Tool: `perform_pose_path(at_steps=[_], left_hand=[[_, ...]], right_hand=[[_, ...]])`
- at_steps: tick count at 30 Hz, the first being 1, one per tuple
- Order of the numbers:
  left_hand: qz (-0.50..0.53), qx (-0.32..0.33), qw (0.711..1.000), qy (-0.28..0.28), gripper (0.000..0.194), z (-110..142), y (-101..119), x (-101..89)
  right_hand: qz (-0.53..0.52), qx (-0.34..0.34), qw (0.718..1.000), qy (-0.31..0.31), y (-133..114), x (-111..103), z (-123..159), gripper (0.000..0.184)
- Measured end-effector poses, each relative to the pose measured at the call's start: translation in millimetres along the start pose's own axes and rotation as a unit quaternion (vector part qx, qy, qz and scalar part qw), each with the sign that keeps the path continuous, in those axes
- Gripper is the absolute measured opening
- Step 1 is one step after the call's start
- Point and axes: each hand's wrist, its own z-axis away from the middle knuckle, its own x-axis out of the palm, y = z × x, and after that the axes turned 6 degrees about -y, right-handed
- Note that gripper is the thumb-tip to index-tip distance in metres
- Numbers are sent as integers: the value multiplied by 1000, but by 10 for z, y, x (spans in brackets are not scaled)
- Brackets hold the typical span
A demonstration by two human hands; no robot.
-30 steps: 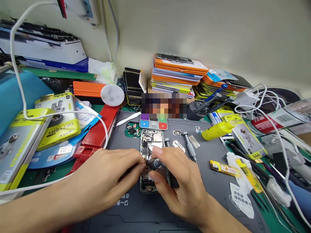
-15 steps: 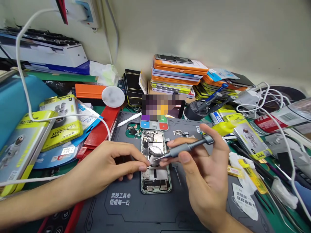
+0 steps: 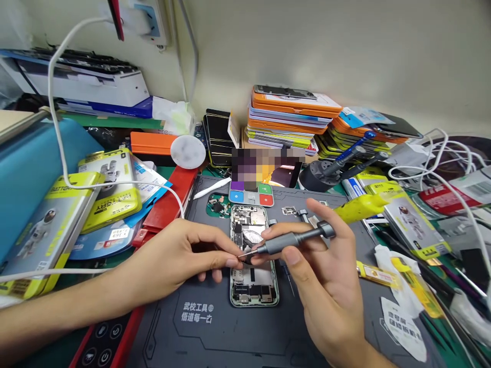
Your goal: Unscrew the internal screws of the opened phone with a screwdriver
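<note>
My right hand (image 3: 332, 281) is closed around a grey precision screwdriver (image 3: 283, 243), which lies slantwise with its thin tip to the left. That tip meets the pinched thumb and forefinger of my left hand (image 3: 178, 253); whatever small thing they hold is hidden. Below both hands lies an opened phone (image 3: 253, 292) with its inner parts bare, on a dark grey work mat (image 3: 245, 335). My fingers cover part of the phone's middle. A second thin screwdriver (image 3: 288, 278) rests on the mat beside the phone's right edge.
A magnetic screw tray with coloured squares (image 3: 251, 195) and a green circuit board (image 3: 218, 205) are behind the phone. A round tool holder (image 3: 316, 176) stands at the back right. Battery packs (image 3: 111, 191) and a red device (image 3: 164, 209) line the left side.
The screwdriver tip has come to my left fingertips, where before it was a little to their right. The whole view has shifted, so the scene sits slightly further right.
</note>
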Motion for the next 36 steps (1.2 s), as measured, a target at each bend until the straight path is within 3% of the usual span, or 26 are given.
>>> perform_pose_path(at_steps=[11, 36], left_hand=[[-46, 15, 999, -6, 14, 13, -2, -8], [-9, 7, 1000, -11, 12, -3, -12, -18]], right_hand=[[25, -11, 1000, -8, 10, -11, 9, 46], [14, -7, 1000, -11, 9, -17, -9, 46]])
